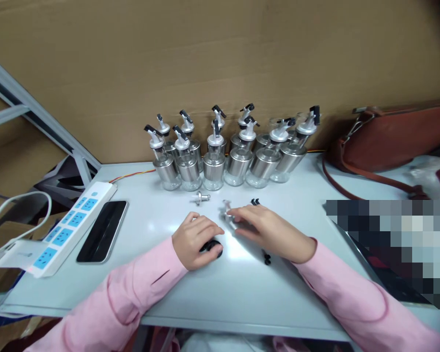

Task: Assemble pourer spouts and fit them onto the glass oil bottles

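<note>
My left hand [198, 240] is closed around a round black part [210, 245], low over the middle of the table. Just right of it, my right hand [258, 226] has its fingertips on a blurred silver spout piece [229, 213]. Another silver spout piece [201, 197] lies a little behind my left hand. Small black pieces [255, 201] lie behind my right hand, and another black piece [267, 258] is in front of its wrist. Several glass bottles with steel bands [213, 168] stand in rows at the back, many topped with silver and black spouts.
At the left of the table [205, 303] lie a white power strip [71, 227] and a black phone [102, 231]. A brown bag [396, 137] with its strap sits at the back right, before a cardboard wall [205, 54]. A pixelated area covers the right edge.
</note>
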Demonstrator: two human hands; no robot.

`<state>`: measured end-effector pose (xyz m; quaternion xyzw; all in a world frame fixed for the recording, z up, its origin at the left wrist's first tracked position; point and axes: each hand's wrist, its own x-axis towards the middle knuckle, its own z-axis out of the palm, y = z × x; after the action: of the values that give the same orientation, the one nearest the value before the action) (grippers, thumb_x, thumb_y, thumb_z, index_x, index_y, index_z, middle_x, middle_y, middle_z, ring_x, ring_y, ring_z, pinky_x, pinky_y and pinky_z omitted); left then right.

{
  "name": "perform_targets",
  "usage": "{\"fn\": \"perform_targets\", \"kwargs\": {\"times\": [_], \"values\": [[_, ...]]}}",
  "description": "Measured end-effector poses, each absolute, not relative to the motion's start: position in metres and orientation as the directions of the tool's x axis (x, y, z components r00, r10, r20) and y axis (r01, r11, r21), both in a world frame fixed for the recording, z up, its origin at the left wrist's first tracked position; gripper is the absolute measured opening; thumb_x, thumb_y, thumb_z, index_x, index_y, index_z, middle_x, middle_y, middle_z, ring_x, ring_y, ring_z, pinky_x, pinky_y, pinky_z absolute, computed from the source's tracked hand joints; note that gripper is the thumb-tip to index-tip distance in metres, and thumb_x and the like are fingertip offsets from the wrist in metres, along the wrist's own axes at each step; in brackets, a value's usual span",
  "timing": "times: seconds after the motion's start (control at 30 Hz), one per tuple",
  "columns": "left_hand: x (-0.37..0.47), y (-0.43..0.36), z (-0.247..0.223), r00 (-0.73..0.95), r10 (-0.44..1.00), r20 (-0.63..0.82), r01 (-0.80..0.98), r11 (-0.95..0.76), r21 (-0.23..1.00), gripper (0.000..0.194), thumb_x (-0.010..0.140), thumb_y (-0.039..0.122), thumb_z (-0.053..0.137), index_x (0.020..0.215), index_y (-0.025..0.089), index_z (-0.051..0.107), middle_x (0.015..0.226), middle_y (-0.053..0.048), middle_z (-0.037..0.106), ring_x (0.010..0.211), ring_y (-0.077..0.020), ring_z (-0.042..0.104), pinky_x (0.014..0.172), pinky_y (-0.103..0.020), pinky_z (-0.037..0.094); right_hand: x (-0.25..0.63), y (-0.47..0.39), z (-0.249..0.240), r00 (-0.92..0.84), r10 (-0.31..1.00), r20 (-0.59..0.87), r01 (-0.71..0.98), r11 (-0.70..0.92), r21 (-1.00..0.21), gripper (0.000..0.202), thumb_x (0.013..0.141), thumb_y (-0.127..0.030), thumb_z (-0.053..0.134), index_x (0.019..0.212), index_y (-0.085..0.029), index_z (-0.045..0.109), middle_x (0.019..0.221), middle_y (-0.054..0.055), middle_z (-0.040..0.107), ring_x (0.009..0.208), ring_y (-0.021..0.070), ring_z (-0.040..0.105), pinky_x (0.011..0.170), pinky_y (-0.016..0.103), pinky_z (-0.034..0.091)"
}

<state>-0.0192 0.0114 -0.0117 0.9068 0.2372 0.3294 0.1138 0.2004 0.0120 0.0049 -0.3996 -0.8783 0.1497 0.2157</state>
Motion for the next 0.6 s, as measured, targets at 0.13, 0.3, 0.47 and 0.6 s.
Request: {"fn": "perform_targets", "kwargs": {"times": [0.13,0.3,0.47,0.6], "values": [[-0.017,0.009,-0.015,0.699,0.492,0.518,0.359,-0.869,0.340,0.017,0.084,0.026,0.043,0.089,0.015,0.056,0.082,-0.005,0.064,0.076,-0.0171,0.057,0.073,-0.034,0.036,0.203,0.012,0.009,-0.573,0.789,0.220,0.677,0.608,-0.415,0.009,0.080,-0.020,0.060,0.089,-0.018,0.058,0.084,0.006,0.064,0.075,0.0197,0.061,0.067,0.033,0.049],[-0.017,0.012,-0.017,0.720,0.503,0.478,0.361,-0.860,0.361,0.018,0.086,0.022,0.040,0.084,0.016,0.057,0.079,-0.004,0.063,0.075,-0.0158,0.056,0.072,-0.032,0.037,0.202,0.012,0.010,-0.508,0.815,0.279,0.715,0.579,-0.392,0.008,0.082,-0.025,0.057,0.087,-0.018,0.056,0.084,0.006,0.059,0.075,0.0205,0.058,0.067,0.034,0.049],[-0.019,0.011,-0.019,0.734,0.487,0.473,0.355,-0.869,0.345,0.018,0.086,0.022,0.040,0.085,0.016,0.057,0.079,-0.004,0.063,0.075,-0.0154,0.056,0.074,-0.032,0.038,0.202,0.014,0.001,-0.493,0.821,0.287,0.668,0.569,-0.480,0.024,0.087,-0.015,0.048,0.109,-0.020,0.055,0.104,0.009,0.058,0.087,0.0198,0.061,0.077,0.034,0.051],[-0.018,0.010,-0.016,0.689,0.501,0.524,0.381,-0.865,0.326,0.014,0.086,0.019,0.043,0.093,0.016,0.054,0.082,-0.004,0.063,0.077,-0.0158,0.057,0.075,-0.031,0.038,0.203,0.014,0.004,-0.478,0.811,0.337,0.553,0.576,-0.602,0.018,0.087,-0.014,0.047,0.094,-0.020,0.062,0.092,0.006,0.064,0.082,0.0174,0.062,0.075,0.031,0.051]]}}
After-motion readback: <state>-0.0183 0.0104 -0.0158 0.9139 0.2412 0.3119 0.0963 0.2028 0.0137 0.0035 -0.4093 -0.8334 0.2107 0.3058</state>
